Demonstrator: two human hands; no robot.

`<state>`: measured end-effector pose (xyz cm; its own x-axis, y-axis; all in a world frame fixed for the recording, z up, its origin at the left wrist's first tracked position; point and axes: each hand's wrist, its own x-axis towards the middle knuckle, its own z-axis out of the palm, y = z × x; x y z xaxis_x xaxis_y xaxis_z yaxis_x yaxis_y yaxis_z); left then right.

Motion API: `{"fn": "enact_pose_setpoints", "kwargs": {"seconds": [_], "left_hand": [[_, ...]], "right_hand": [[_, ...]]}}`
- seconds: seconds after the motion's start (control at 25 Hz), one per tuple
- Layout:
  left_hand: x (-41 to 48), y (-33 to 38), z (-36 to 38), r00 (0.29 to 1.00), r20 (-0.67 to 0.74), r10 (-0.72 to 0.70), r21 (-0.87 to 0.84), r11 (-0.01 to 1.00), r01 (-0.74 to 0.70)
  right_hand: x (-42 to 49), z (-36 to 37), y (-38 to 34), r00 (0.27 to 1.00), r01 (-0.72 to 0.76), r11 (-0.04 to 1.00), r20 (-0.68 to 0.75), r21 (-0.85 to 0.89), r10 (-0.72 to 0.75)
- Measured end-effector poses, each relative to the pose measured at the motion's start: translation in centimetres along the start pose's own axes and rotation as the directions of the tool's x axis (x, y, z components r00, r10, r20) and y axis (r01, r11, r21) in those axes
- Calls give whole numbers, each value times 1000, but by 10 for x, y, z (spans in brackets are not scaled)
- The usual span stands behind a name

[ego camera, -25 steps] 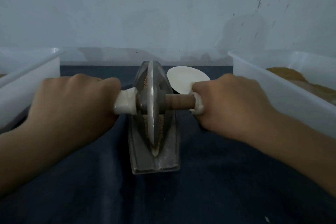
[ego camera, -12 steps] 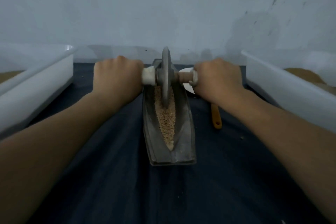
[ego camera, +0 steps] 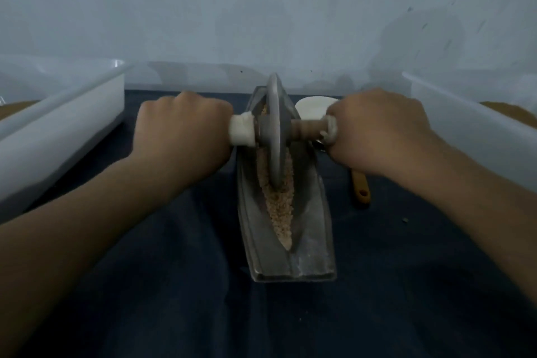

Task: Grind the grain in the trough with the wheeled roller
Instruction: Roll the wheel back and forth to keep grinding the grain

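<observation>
A grey metal boat-shaped trough (ego camera: 312,229) lies lengthwise on the dark cloth, with pale crushed grain (ego camera: 280,209) along its groove. The wheeled roller (ego camera: 274,136), a grey metal disc on a wooden axle, stands upright in the groove in the far half of the trough. My left hand (ego camera: 181,132) grips the axle's white-wrapped left end. My right hand (ego camera: 377,128) grips the right end, where bare wood shows next to the disc. The grain beyond the disc is mostly hidden.
A white plastic tub (ego camera: 58,131) stands at the left and another white tub (ego camera: 470,136) with brown powder at the right. A white disc-like dish (ego camera: 312,106) sits behind my right hand; an orange-brown wooden handle (ego camera: 360,189) lies right of the trough. A pale wall rises close behind.
The roller went from the near part of the trough to its far end, then came back a little toward me. Both hands stayed on the axle.
</observation>
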<state>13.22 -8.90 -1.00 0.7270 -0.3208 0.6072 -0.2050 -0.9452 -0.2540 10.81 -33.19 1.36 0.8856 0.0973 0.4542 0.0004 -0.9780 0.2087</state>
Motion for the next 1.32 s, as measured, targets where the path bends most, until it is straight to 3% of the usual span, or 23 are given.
{"fn": "enact_pose_setpoints", "kwargs": {"seconds": [0.12,0.28,0.4,0.52,0.6,0.68,0.76,0.8,0.96,1.08,1.16,1.2,1.32], "left_hand": [[22,3,22,996,-35,-82,-28,996,81],[22,0,29,994,-96,-47,-13,999,46],[22,1,19,998,-58,-37,-23,999,36],[19,-1,8,999,51,-6,-35,999,8],[19,-9,-3,979,189,71,-85,995,-56],[22,-17,-16,914,367,172,-195,975,-105],[21,-19,-25,836,489,251,-291,950,-115],[20,-20,-27,813,517,267,-319,942,-106],[15,-22,-21,833,510,216,-358,933,-23],[13,-19,-15,876,468,118,-473,870,135],[11,-17,-8,901,429,57,-532,822,202],[12,-17,-5,913,406,24,-547,807,222],[12,-16,4,927,372,-46,-585,763,273]], "right_hand": [[31,19,-4,998,-33,999,-59,14,34],[28,30,-2,984,4,1000,-179,-16,-7],[24,22,-1,994,-2,1000,-113,10,3],[24,7,3,991,72,996,113,44,-76],[24,-9,6,903,126,984,396,128,-167],[24,-26,11,774,87,974,601,210,-199],[22,-37,12,701,86,973,681,214,-212],[21,-40,11,698,105,973,682,208,-221],[17,-37,7,833,198,967,492,162,-253],[13,-27,4,964,233,972,121,41,-236],[14,-24,3,962,210,976,-167,-50,-216],[16,-25,3,945,203,976,-245,-80,-216],[16,-37,3,919,328,944,-245,37,-310]]}}
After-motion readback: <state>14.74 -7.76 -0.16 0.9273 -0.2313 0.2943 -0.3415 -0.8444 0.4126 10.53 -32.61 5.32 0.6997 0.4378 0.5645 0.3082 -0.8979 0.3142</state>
